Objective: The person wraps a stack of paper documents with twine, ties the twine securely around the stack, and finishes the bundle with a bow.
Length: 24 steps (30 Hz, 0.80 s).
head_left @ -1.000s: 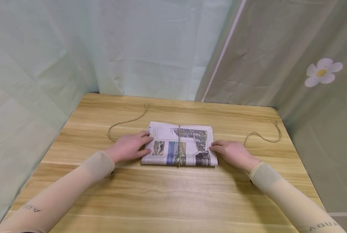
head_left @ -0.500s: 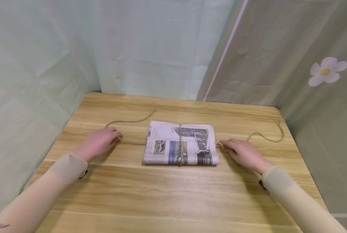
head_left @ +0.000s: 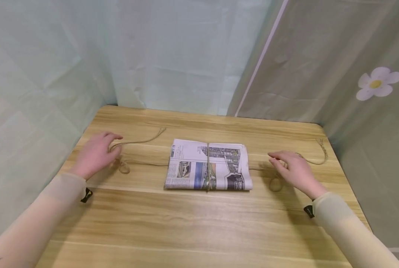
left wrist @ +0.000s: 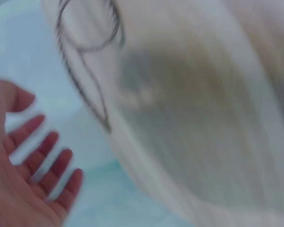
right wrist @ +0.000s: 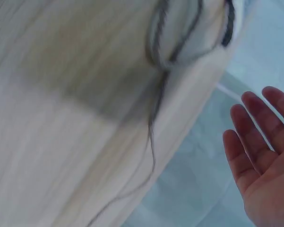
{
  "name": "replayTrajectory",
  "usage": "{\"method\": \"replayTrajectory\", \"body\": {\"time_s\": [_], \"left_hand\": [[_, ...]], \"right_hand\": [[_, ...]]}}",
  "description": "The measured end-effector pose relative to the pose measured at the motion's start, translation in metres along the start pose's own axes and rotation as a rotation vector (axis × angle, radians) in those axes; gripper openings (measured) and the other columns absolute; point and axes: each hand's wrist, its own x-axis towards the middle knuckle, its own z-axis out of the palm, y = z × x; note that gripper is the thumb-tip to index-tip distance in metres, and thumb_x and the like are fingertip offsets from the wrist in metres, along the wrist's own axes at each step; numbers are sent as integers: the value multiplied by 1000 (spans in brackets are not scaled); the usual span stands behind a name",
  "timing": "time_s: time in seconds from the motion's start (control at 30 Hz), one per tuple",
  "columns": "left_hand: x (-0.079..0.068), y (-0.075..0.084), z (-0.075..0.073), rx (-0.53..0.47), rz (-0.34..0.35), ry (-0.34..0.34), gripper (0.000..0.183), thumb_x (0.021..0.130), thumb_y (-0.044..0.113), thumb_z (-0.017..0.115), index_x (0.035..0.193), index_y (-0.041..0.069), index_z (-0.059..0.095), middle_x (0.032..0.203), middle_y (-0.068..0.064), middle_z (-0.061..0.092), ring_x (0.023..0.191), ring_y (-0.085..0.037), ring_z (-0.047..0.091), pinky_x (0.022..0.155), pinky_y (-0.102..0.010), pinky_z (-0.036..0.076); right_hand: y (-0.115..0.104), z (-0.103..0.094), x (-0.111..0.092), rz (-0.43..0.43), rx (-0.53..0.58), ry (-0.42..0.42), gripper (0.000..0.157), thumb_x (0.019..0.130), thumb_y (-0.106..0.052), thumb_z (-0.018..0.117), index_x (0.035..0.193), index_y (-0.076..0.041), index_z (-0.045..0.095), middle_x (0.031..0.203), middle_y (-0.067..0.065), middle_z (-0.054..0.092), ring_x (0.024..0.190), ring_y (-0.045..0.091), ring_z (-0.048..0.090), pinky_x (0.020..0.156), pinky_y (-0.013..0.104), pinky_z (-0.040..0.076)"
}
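Tan twine band (head_left: 208, 167): ran front to back across the middle of the folded newspaper bundle (head_left: 187, 147), looking straight.
Newspaper: lay flat near the centre of the wood-grain tabletop (head_left: 199, 227).
Left twine length (head_left: 149, 163): left the bundle's left edge, made a left loop (head_left: 124, 173), then trailed farther back.
Right twine length (head_left: 314, 162): made a right loop (head_left: 275, 191) beyond the opposite edge, then curved outward, partly hidden.
Left hand (head_left: 97, 154): fingers spread and bent, thumb apart from forefinger, pinching nothing; whether it brushed the twine could not be told.
Right hand (head_left: 294, 167): thumb and forefinger parted, nothing between them, beside the right loop.
Slack: both loops seemed the likeliest snags, so drawing each out before any tension was the sounder course.
Grip: a pinch near the bundle promised better control than one at the frayed tips (head_left: 162, 130).
Pull: even, low and outward on both sides looked best, lest the newspaper turn or the band skew.
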Motion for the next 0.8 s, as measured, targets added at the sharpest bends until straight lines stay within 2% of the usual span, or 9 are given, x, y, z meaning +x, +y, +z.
{"method": "replayTrajectory", "body": {"time_s": [0.07, 0.1, 0.17, 0.27, 0.37, 0.47, 0.57, 0.7, 0.8], "left_hand": [[-3, -6, -10, -12, -88, -8, 39, 103, 32, 55, 118, -3, 63, 113, -25, 63, 101, -45, 59, 82, -59, 48], [-5, -8, -14, -17, -135, -40, 42, 104, 38, 52, 111, -3, 63, 104, -23, 64, 92, -42, 60, 74, -55, 49], [-9, -13, -20, -26, -212, -159, 54, 105, 51, 46, 101, 0, 63, 86, -15, 62, 76, -32, 57, 62, -45, 46], [-14, -14, -21, -97, -298, -369, 69, 102, 68, 37, 89, 5, 62, 68, -4, 51, 63, -22, 48, 57, -35, 39], [-12, -12, -14, -185, -324, -450, 66, 101, 70, 40, 81, 10, 58, 63, -1, 48, 59, -19, 46, 60, -34, 38], [-8, -7, -6, -227, -311, -433, 53, 103, 57, 50, 73, 12, 48, 60, 0, 46, 58, -18, 45, 59, -34, 38], [-4, -4, -3, -277, -315, -407, 43, 105, 42, 55, 78, 9, 51, 65, 0, 48, 62, -19, 47, 60, -34, 39], [3, 1, -4, -348, -315, -324, 40, 107, 37, 51, 97, -1, 59, 79, -8, 58, 73, -23, 55, 64, -34, 47], [11, 10, -8, -368, -281, -234, 46, 109, 40, 47, 117, -4, 61, 100, -18, 66, 89, -29, 62, 70, -33, 52]], "right_hand": [[3, -9, -6, 52, 26, 26, 41, 108, -39, 53, 132, -9, 69, 129, 15, 68, 116, 40, 63, 91, 61, 50], [4, -13, -9, 73, 35, 38, 41, 108, -39, 53, 131, -9, 70, 127, 14, 69, 112, 39, 65, 88, 60, 51], [8, -19, -15, 115, 48, 52, 40, 107, -39, 53, 128, -10, 71, 121, 12, 71, 106, 36, 67, 84, 58, 53], [12, -24, -22, 160, 49, 52, 39, 107, -40, 53, 123, -10, 73, 113, 10, 74, 98, 33, 69, 81, 56, 53], [16, -22, -26, 191, 55, 19, 41, 107, -42, 53, 121, -10, 74, 110, 9, 75, 98, 32, 69, 81, 55, 52], [16, -16, -27, 203, 60, -14, 42, 107, -44, 51, 118, -10, 75, 107, 6, 75, 99, 30, 69, 82, 53, 52], [15, -8, -24, 203, 70, -32, 42, 107, -44, 51, 115, -11, 75, 104, 4, 76, 99, 29, 69, 83, 53, 52], [11, -3, -21, 207, 82, -35, 43, 107, -45, 51, 117, -10, 75, 104, 4, 76, 100, 30, 69, 85, 55, 52], [8, -2, -17, 202, 83, -25, 44, 107, -46, 51, 119, -10, 74, 102, 3, 76, 99, 29, 69, 85, 54, 53]]}}
